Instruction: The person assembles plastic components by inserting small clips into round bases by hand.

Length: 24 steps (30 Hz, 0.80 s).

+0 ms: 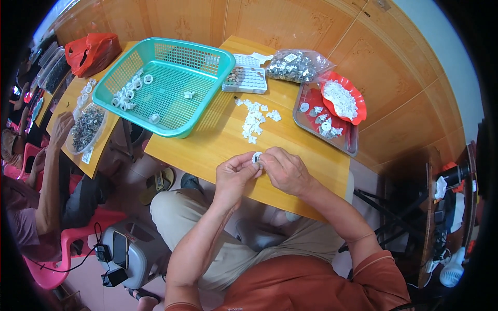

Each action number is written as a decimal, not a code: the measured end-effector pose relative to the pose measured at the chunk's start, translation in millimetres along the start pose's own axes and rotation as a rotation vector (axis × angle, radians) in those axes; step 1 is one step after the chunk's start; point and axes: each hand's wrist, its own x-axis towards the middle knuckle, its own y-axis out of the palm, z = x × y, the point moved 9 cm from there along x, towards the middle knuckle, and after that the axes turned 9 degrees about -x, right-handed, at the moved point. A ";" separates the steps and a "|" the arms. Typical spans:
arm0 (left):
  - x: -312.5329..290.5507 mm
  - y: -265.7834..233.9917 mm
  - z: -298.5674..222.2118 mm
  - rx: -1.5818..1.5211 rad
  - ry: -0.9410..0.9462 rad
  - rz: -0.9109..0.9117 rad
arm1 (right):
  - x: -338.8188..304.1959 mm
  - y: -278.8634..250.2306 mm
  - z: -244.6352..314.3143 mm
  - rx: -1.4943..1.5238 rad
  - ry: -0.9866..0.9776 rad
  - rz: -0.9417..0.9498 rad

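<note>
Above the near edge of the wooden table, my left hand (pixel 234 173) pinches a small round white plastic part (pixel 256 156) between thumb and fingers. My right hand (pixel 288 172) is closed against the part's right side, its fingertips pressed together; what they grip is hidden. Just beyond my hands lies a loose pile of small flat white plastic pieces (pixel 252 121). To the right, a clear tray (pixel 354 142) contains several white parts, and a red scalloped dish (pixel 361 103) full of tiny white pieces rests on its far side.
A green plastic basket (pixel 189 120) with several white round parts stands at the left. Behind the pile are a white compartment tray (pixel 254 83) and a clear bag of metal parts (pixel 295 66). Another person's hand (pixel 62 127) is beside a tub of metal pieces (pixel 87 129) at far left.
</note>
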 end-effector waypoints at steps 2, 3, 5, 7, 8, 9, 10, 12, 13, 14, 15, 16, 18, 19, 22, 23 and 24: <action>0.5 -1.3 0.8 0.004 0.001 -0.010 | 1.4 -1.6 -1.5 0.051 0.038 0.006; 0.5 -2.0 0.9 0.008 0.002 -0.021 | 1.6 -1.4 -4.0 0.103 0.076 0.012; -0.6 -0.4 -0.2 0.015 0.013 -0.019 | -1.2 3.7 -13.1 0.244 0.190 0.029; -1.1 0.6 -0.4 0.023 0.023 -0.016 | -8.3 14.5 -22.5 0.386 0.304 0.044; -0.9 0.4 -0.4 0.036 0.029 -0.014 | -16.4 30.3 -33.7 0.632 0.488 0.087; -0.9 0.5 -0.5 0.050 0.035 -0.011 | -25.9 45.9 -40.5 0.878 0.672 0.130; -1.1 0.7 -0.3 0.050 0.034 -0.010 | -26.9 45.6 -40.6 0.878 0.673 0.129; -1.4 1.6 -2.7 0.094 0.056 0.008 | -28.4 50.5 -41.3 1.021 0.808 0.167; -1.1 1.6 -2.7 0.095 0.056 0.008 | -27.8 50.5 -43.3 1.022 0.808 0.167; -1.2 3.1 -3.1 0.109 0.064 0.019 | -27.9 51.4 -44.9 1.047 0.807 0.183; -1.3 4.4 -3.4 0.122 0.071 0.031 | -27.4 52.3 -45.8 1.072 0.806 0.199; -1.1 4.0 -2.7 0.123 0.071 0.031 | -26.2 51.8 -47.2 1.073 0.805 0.198; -0.2 4.5 -4.0 0.166 0.108 0.045 | -24.8 52.9 -47.6 1.192 0.829 0.186; 0.2 5.1 -3.5 0.167 0.109 0.046 | -25.0 53.5 -48.6 1.192 0.828 0.185; 1.5 8.3 -4.5 0.196 0.132 0.034 | -31.5 60.4 -52.7 1.291 0.935 0.169; 1.3 10.9 -5.6 0.195 0.144 0.040 | -31.7 58.1 -53.5 1.296 0.946 0.153; 1.0 12.9 -6.5 0.193 0.155 0.046 | -32.3 56.0 -54.5 1.300 0.956 0.137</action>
